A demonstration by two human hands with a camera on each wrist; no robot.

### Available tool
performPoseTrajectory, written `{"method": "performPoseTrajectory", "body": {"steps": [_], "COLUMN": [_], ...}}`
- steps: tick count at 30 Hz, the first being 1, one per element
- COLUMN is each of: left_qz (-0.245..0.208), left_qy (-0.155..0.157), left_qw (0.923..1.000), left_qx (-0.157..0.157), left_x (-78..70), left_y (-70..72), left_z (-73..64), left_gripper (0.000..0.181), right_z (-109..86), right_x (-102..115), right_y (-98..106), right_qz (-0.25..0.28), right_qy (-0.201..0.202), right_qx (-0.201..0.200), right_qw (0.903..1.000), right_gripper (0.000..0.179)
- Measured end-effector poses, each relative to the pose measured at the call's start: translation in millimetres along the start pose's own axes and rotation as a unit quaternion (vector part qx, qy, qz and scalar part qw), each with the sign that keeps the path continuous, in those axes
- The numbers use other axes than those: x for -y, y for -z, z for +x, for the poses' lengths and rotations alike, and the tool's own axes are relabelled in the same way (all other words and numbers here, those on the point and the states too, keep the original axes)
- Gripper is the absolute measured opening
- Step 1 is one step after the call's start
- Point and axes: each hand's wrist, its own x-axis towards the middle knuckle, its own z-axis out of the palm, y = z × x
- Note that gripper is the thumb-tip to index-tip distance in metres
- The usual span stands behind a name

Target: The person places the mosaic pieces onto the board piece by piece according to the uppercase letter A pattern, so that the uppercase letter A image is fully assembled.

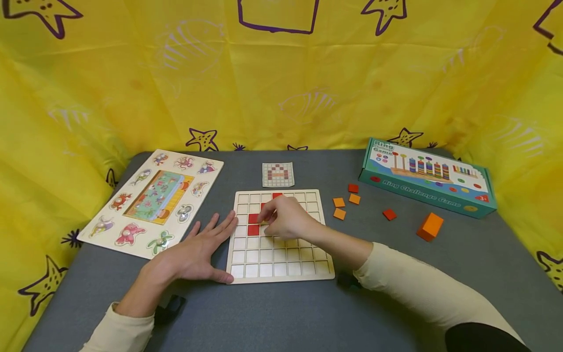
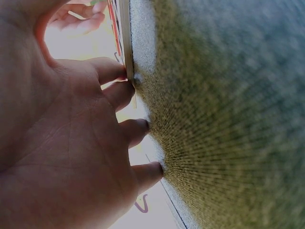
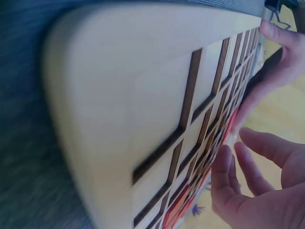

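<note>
From afar I watch, leftmost, a flat pale-wood puzzle board (image 1: pixel 135 189) with animal pieces. Next, the left hand (image 1: pixel 199 252), released, spreads its fingers against the left edge of a central, square, pale-wood grid board (image 1: pixel 281 280). Smooth red square tiles (image 1: pixel 253 229) sit in its far cells; above them the right hand (image 1: pixel 288 217) is released, thumb and bent fingers parted. Right lie thin orange square tiles (image 1: pixel 339 213).

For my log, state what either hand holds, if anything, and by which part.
Nothing is visibly held. The right hand over the wooden grid board shows nothing between thumb and fingers; the left hand lies spread at the board's edge.
</note>
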Motion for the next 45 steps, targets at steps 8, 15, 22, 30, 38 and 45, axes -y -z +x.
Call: {"method": "performPoseTrajectory", "body": {"steps": [8, 15, 22, 30, 38, 45], "left_qz": [-0.002, -0.004, -0.002, 0.001, -0.001, 0.001], "left_qy": [0.004, 0.002, 0.005, 0.004, -0.001, 0.005], "left_qw": [1.0, 1.0, 1.0, 1.0, 1.0, 1.0], "left_qx": [0.001, 0.0, 0.0, 0.0, -0.003, -0.003], "left_x": [0.6, 1.3, 1.5, 0.7, 1.7, 2.6], "left_y": [-0.1, -1.0, -0.9, -0.5, -1.0, -1.1], "left_z": [0.1, -0.3, -1.2, -0.6, -1.1, -0.6], "left_gripper": [0.131, 0.132, 0.131, 0.132, 0.132, 0.133], "right_z": [-10.7, -23.7, -33.4, -49.0, -70.0, -90.5], "right_x": [-17.1, -32.8, -46.7, -71.8, -99.3, -117.2], "right_y": [17.5, 34.3, 48.7, 68.1, 89.0, 106.4], "right_qz": [0.015, 0.028, 0.029, 0.031, 0.0, -0.007], "right_qy": [-0.017, -0.038, -0.071, -0.078, -0.092, -0.116], "right_qx": [-0.01, -0.032, -0.045, -0.076, -0.105, -0.118], "right_qw": [0.9997, 0.9984, 0.996, 0.9935, 0.9902, 0.9861], "right_gripper": [0.018, 0.018, 0.021, 0.022, 0.026, 0.033]}}
